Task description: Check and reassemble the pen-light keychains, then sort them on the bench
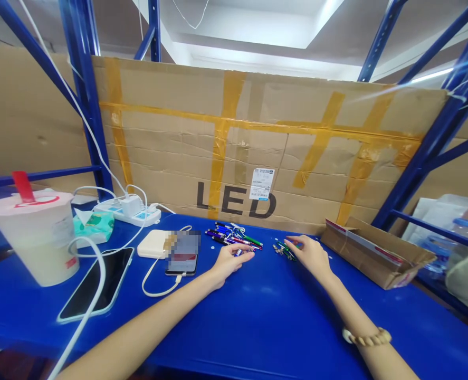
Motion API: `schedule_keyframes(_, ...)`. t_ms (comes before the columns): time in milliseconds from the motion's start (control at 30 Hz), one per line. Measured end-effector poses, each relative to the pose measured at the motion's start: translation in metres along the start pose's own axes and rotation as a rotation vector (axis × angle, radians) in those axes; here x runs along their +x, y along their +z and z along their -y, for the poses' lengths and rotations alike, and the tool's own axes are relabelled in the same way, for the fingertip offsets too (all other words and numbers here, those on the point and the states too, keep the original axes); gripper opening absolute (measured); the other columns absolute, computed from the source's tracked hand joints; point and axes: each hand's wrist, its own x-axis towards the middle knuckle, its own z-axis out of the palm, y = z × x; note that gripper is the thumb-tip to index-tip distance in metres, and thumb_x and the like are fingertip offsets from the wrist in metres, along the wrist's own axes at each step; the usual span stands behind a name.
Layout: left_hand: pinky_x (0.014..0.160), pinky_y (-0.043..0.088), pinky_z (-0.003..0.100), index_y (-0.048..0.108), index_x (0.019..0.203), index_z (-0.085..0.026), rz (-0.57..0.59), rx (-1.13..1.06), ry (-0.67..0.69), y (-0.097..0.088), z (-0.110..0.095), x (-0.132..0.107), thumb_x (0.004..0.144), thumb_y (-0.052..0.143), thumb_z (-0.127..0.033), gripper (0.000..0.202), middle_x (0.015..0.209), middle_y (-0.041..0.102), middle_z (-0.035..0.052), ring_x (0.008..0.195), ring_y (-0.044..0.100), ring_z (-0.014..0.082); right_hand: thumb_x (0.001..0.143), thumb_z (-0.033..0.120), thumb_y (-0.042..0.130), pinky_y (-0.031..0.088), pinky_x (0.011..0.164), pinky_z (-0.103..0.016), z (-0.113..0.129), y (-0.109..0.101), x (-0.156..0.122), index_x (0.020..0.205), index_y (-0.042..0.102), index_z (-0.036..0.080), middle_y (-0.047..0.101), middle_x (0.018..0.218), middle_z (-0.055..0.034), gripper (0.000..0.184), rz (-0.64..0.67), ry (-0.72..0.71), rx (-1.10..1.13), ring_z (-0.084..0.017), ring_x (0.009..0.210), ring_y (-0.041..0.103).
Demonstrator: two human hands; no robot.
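Observation:
My left hand (230, 260) is closed around a short blue and silver piece, seemingly a pen (238, 253), just in front of a pile of pens (234, 235). Blue, black, purple, red and green barrels show in that pile, with white strands among them. On the right, my right hand (309, 255) has its fingers drawn together over a small heap of metallic and green parts (283, 250). The fingertips touch or hover at the heap's edge; whatever they pinch is too small to name. A beaded bracelet (368, 338) circles the right wrist.
An open cardboard box (372, 253) stands at right. To the left are a charging phone (182, 264), a cream power bank (151, 244), a dark phone (99, 287), a drink cup (39, 248), tissues (95, 227) and a power strip (118, 211). A cardboard wall (170, 158) closes the back.

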Motion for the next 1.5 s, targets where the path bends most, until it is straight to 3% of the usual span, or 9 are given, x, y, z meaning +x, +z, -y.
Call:
schedule_keyframes(67, 0.04, 0.012, 0.019, 0.065, 0.087, -0.01, 0.021, 0.001, 0.001, 0.001, 0.001, 0.0, 0.051, 0.076, -0.049, 0.055, 0.05, 0.041, -0.0086, 0.037, 0.025, -0.0005, 0.081, 0.045, 0.051, 0.047, 0.057, -0.026, 0.016, 0.002, -0.005, 0.097, 0.069, 0.022, 0.065, 0.083, -0.0044, 0.033, -0.059, -0.191, 0.283, -0.014, 0.062, 0.058)
schedule_keyframes(167, 0.039, 0.012, 0.02, 0.065, 0.087, -0.01, 0.066, 0.0, 0.015, 0.001, 0.002, 0.001, 0.054, 0.073, -0.052, 0.054, 0.06, 0.05, -0.0047, 0.037, 0.025, -0.0014, 0.081, 0.044, 0.051, 0.046, 0.049, -0.024, 0.041, 0.006, -0.016, 0.102, 0.068, 0.019, 0.062, 0.083, -0.0055, 0.036, 0.03, -0.404, 0.588, -0.011, 0.054, 0.054)
schedule_keyframes(267, 0.039, 0.012, 0.021, 0.065, 0.083, -0.011, 0.117, 0.008, 0.04, -0.001, 0.003, 0.002, 0.058, 0.07, -0.052, 0.049, 0.062, 0.052, -0.0031, 0.037, 0.026, -0.0011, 0.081, 0.041, 0.054, 0.046, 0.046, -0.022, 0.057, 0.012, -0.025, 0.095, 0.07, 0.022, 0.062, 0.084, -0.0057, 0.029, 0.099, -0.503, 0.619, -0.011, 0.058, 0.056)
schedule_keyframes(400, 0.039, 0.012, 0.022, 0.065, 0.074, -0.01, 0.164, 0.029, 0.051, -0.003, 0.005, 0.003, 0.063, 0.066, -0.054, 0.045, 0.063, 0.05, -0.0028, 0.037, 0.027, -0.0007, 0.08, 0.042, 0.056, 0.046, 0.047, -0.022, 0.06, 0.019, -0.03, 0.09, 0.072, 0.023, 0.063, 0.078, -0.0049, 0.026, 0.061, -0.554, 0.577, -0.012, 0.059, 0.056)
schedule_keyframes(633, 0.039, 0.01, 0.022, 0.063, 0.08, -0.011, 0.194, 0.065, 0.053, -0.002, 0.005, 0.005, 0.064, 0.063, -0.057, 0.048, 0.063, 0.048, -0.0036, 0.036, 0.026, -0.0004, 0.077, 0.042, 0.06, 0.046, 0.046, -0.022, 0.061, 0.024, -0.032, 0.085, 0.07, 0.019, 0.062, 0.077, -0.0048, 0.026, -0.015, -0.542, 0.607, -0.01, 0.054, 0.053)
schedule_keyframes(1000, 0.038, 0.011, 0.022, 0.055, 0.067, -0.012, 0.233, 0.101, 0.029, -0.003, -0.002, 0.001, 0.071, 0.055, -0.056, 0.044, 0.063, 0.047, -0.004, 0.035, 0.026, -0.0008, 0.077, 0.04, 0.06, 0.047, 0.049, -0.023, 0.062, 0.027, -0.034, 0.079, 0.067, 0.018, 0.061, 0.075, -0.0038, 0.023, -0.024, -0.519, 0.634, -0.01, 0.054, 0.052)
schedule_keyframes(1233, 0.037, 0.013, 0.021, 0.057, 0.068, -0.011, 0.173, 0.102, 0.024, 0.0, 0.0, 0.003, 0.071, 0.056, -0.055, 0.044, 0.059, 0.047, -0.004, 0.034, 0.028, 0.0004, 0.077, 0.041, 0.06, 0.045, 0.049, -0.023, 0.061, 0.025, -0.031, 0.075, 0.066, 0.017, 0.062, 0.076, -0.0038, 0.024, -0.045, -0.492, 0.597, -0.007, 0.048, 0.048)
schedule_keyframes(1400, 0.039, 0.019, 0.019, 0.062, 0.094, -0.012, 0.065, 0.061, 0.037, -0.001, -0.001, 0.002, 0.075, 0.054, -0.045, 0.039, 0.067, 0.05, -0.0025, 0.04, 0.034, 0.0023, 0.079, 0.044, 0.055, 0.04, 0.05, -0.022, 0.044, 0.005, -0.019, 0.077, 0.067, 0.021, 0.065, 0.082, -0.0012, 0.026, -0.205, -0.282, 0.29, -0.008, 0.053, 0.053)
schedule_keyframes(1500, 0.04, 0.023, 0.018, 0.062, 0.098, -0.012, 0.013, 0.035, 0.046, -0.002, -0.001, 0.002, 0.077, 0.053, -0.036, 0.033, 0.068, 0.051, -0.0016, 0.042, 0.036, 0.0035, 0.079, 0.045, 0.053, 0.036, 0.05, -0.022, 0.023, -0.007, -0.009, 0.078, 0.067, 0.022, 0.066, 0.087, 0.0003, 0.027, -0.27, -0.092, 0.105, -0.009, 0.057, 0.056)
